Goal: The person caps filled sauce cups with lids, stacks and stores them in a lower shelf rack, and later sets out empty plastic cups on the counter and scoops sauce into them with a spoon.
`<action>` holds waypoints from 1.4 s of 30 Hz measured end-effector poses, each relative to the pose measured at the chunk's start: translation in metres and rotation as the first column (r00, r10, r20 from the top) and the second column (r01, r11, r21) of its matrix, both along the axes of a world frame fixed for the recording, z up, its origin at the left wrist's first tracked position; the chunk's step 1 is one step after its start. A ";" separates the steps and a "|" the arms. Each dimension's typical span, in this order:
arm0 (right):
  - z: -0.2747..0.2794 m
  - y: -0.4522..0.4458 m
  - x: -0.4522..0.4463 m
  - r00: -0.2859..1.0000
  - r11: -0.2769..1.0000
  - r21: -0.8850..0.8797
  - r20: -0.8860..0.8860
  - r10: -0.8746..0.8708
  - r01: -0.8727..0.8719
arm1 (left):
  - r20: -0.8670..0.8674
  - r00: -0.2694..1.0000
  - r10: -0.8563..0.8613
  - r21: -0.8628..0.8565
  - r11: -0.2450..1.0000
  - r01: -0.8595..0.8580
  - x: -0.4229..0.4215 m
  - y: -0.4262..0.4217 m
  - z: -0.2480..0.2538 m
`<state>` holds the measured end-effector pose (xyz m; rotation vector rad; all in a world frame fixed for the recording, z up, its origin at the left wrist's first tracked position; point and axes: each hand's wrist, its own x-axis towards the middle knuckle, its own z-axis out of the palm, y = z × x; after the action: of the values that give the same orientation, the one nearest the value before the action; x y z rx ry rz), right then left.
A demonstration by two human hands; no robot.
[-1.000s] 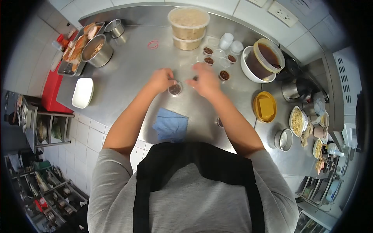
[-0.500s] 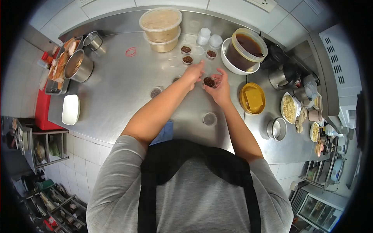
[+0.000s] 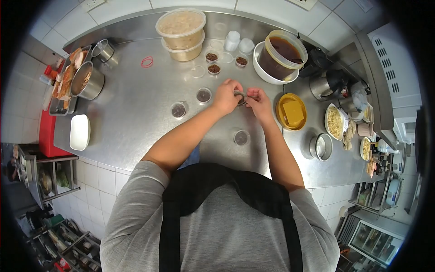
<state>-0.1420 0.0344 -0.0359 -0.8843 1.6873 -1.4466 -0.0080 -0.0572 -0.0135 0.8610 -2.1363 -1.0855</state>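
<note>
- Small cup with dark contents (image 3: 241, 99): one, held up between both hands over the steel counter (image 3: 131, 106). I cannot tell whether its lid is on.
- Left hand (image 3: 226, 96): fingers curled, gripping the near side of that cup's rim, partly hidden from me.
- Right hand (image 3: 259, 104): thumb and fingers bent in at the cup's other side; I cannot tell exactly what they pinch.
- Paler-topped cups, seemingly lidded: three. I count one (image 3: 204, 94) left of the hands, one (image 3: 178, 109) farther left, one (image 3: 241, 137) nearer the apron (image 3: 226, 181).
- Open cups, dark red-brown filling: three (image 3: 214, 69), grouped beyond the hands, clear discs (image 3: 197, 71) lying about them.
- Lidded tubs (image 3: 181, 25): two, stacked, toward the back wall.
- White cup stacks (image 3: 232, 41): two, side by side, right of the tubs.
- Container of brown liquid (image 3: 282, 61): one, tilted in a white bowl (image 3: 260, 63).
- Yellow dish (image 3: 292, 113): one, right of my right hand.
- Red bands (image 3: 147, 61): on the counter, left of the tubs.
- Blue cloth (image 3: 193, 157): partly covered by the left arm and apron.
</note>
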 end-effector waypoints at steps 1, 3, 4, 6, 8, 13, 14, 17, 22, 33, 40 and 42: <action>0.006 -0.002 0.001 1.000 0.999 0.049 -0.006 0.000 0.001 | 0.002 1.000 0.015 0.008 1.000 -0.015 0.000 0.001 0.001; 0.016 -0.005 0.003 1.000 0.993 0.121 -0.015 -0.010 0.012 | 0.029 0.999 0.027 0.019 0.999 -0.027 0.002 -0.002 -0.004; 0.019 -0.007 0.003 1.000 0.989 0.144 -0.018 -0.020 0.023 | 0.042 0.999 0.033 0.024 0.999 -0.034 0.002 -0.004 -0.009; 0.021 -0.009 0.001 1.000 0.986 0.167 0.005 -0.031 0.030 | -0.024 0.999 0.028 0.179 0.984 -0.023 -0.002 -0.011 -0.020; 0.021 -0.009 -0.004 0.998 0.985 0.170 0.059 -0.032 0.021 | -0.051 0.999 0.015 0.286 0.958 0.001 -0.003 -0.014 -0.030; 0.023 -0.006 -0.001 0.999 0.983 0.182 -0.030 -0.018 0.023 | 0.033 0.999 -0.024 0.304 0.952 0.013 0.004 -0.010 -0.011; 0.023 -0.006 0.000 0.998 0.983 0.182 -0.069 -0.008 0.021 | 0.053 0.998 -0.024 0.287 0.958 0.008 0.004 -0.010 -0.011; 0.013 -0.008 -0.002 0.992 0.993 0.120 -0.127 -0.004 0.020 | 0.112 0.993 -0.028 0.243 0.970 0.000 0.002 -0.011 -0.016; 0.019 -0.020 -0.012 0.978 0.963 0.254 -0.162 0.133 -0.089 | 0.303 0.932 -0.198 0.306 0.947 0.102 -0.015 -0.034 -0.019; 0.041 -0.058 -0.029 0.876 0.727 0.614 -0.115 0.468 -0.308 | 0.695 0.628 -0.350 0.192 0.932 0.307 -0.038 -0.057 0.018; 0.056 -0.090 -0.004 0.645 0.877 0.448 -0.620 0.446 -0.175 | 0.091 0.955 0.283 -0.117 0.955 -0.272 0.068 -0.076 0.005; 0.034 -0.102 0.007 0.693 0.933 0.322 -0.636 0.340 -0.162 | 0.268 0.894 0.359 -0.056 0.932 -0.358 0.100 -0.105 -0.006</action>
<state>-0.1350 -0.0676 -0.0021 -1.5723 2.0937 -0.7141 0.0922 -0.1620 -0.0196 1.4094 -2.0759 -0.8048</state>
